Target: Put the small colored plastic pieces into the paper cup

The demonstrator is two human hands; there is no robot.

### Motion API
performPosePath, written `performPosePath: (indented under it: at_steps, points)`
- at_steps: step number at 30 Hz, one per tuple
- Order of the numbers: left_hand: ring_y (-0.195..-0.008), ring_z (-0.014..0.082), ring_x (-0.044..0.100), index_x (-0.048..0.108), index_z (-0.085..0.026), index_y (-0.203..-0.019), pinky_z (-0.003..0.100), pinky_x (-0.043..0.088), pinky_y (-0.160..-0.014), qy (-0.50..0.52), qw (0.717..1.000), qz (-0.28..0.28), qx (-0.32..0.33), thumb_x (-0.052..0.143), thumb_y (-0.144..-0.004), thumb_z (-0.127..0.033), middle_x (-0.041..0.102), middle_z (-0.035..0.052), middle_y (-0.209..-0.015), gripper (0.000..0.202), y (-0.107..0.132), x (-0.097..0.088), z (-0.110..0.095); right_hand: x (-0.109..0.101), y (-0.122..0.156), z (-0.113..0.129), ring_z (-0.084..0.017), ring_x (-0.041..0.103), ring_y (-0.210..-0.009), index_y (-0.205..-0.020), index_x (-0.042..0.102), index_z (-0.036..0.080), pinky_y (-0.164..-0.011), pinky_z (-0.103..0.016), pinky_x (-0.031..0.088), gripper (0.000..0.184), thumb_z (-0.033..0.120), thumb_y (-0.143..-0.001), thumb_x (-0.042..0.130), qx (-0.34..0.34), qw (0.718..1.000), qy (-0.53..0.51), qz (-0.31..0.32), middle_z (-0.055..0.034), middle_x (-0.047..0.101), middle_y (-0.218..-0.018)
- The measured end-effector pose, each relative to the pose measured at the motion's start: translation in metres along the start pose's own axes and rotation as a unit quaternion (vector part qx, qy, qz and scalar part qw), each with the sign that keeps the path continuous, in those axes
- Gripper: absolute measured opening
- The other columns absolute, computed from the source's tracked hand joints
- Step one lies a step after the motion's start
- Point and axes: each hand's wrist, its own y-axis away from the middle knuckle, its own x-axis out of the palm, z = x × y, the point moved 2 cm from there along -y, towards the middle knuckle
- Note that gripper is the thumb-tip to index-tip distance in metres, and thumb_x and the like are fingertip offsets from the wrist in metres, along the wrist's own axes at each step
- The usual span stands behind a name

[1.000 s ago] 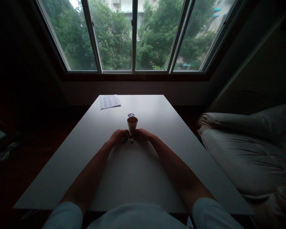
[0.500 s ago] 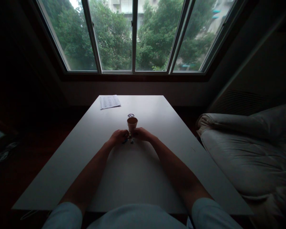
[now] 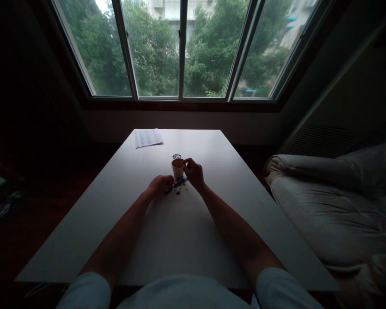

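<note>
A light-coloured cup (image 3: 177,171) stands upright on the white table, its brownish inside partly showing. Just in front of it lies a loose pile of small coloured pieces (image 3: 180,182), blue, yellow and dark, too small to name. My left hand (image 3: 161,184) rests at the left side of this pile with its fingers curled together; what they hold, if anything, is hidden. At the cup's right rim is my right hand (image 3: 194,172), raised above the pile, thumb and fingers pinched. Whatever is in that pinch is too small to make out.
Behind the cup lies a dark, thin ring-like item (image 3: 176,156) on the table (image 3: 193,240). Printed papers (image 3: 149,137) are at the far left corner. A padded grey seat (image 3: 328,206) stands to the right, and a window (image 3: 157,51) is beyond the table.
My right hand has risen from the pieces in front of the cup to its right rim, uncovering more of the pile. My left hand has stayed nearly in place.
</note>
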Motion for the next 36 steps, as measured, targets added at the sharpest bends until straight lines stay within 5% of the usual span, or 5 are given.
performPosePath:
  at_steps: [9,16,21,25,36]
  points:
    - [-0.061,0.0109,0.054,0.071,-0.022,-0.089,0.022,0.034,-0.061,0.014,1.000,0.008,0.000,0.058,-0.082,-0.025,0.067,0.0008,-0.073,0.015,-0.001,0.002,-0.003,0.010,-0.001,-0.010,-0.013,0.050,-0.059,-0.103,0.067,0.018,-0.062,-0.023,0.037,0.025,0.031,-0.089,0.050,0.021,0.999,0.028,0.004,0.0009,0.056,-0.065]
    - [-0.057,0.0087,0.046,0.071,-0.019,-0.087,0.021,0.031,-0.057,0.101,0.994,-0.030,-0.022,0.062,-0.082,-0.032,0.059,-0.0024,-0.063,0.017,0.000,-0.004,-0.009,-0.003,-0.003,-0.016,-0.014,0.049,-0.057,-0.107,0.069,0.017,-0.062,-0.023,0.036,0.034,0.035,-0.093,0.044,0.012,0.999,0.028,-0.011,0.0005,0.055,-0.061]
    - [-0.054,0.0080,0.041,0.069,-0.014,-0.093,0.020,0.031,-0.052,0.330,0.930,-0.152,-0.060,0.063,-0.082,-0.039,0.051,-0.0040,-0.059,0.028,-0.015,-0.018,-0.012,-0.008,0.004,-0.032,-0.014,0.050,-0.057,-0.099,0.069,0.016,-0.061,-0.023,0.036,0.034,0.035,-0.094,0.042,0.046,0.998,0.039,-0.030,0.0000,0.055,-0.060]
    - [-0.056,0.0082,0.043,0.069,-0.013,-0.092,0.021,0.034,-0.053,0.407,0.880,-0.223,-0.101,0.067,-0.078,-0.041,0.055,-0.0022,-0.063,0.032,-0.035,-0.027,-0.011,0.002,0.014,-0.035,-0.014,0.051,-0.057,-0.097,0.070,0.018,-0.061,-0.023,0.037,0.031,0.034,-0.093,0.044,0.031,0.998,0.051,-0.009,0.0005,0.055,-0.060]
    - [-0.072,0.0130,0.057,0.072,-0.013,-0.093,0.024,0.043,-0.066,0.403,0.882,-0.219,-0.111,0.064,-0.077,-0.034,0.070,0.0056,-0.084,0.027,-0.067,-0.021,0.003,0.015,0.022,-0.041,-0.013,0.051,-0.056,-0.097,0.069,0.018,-0.060,-0.023,0.036,0.028,0.031,-0.090,0.045,0.019,0.999,0.036,0.016,0.0004,0.058,-0.062]
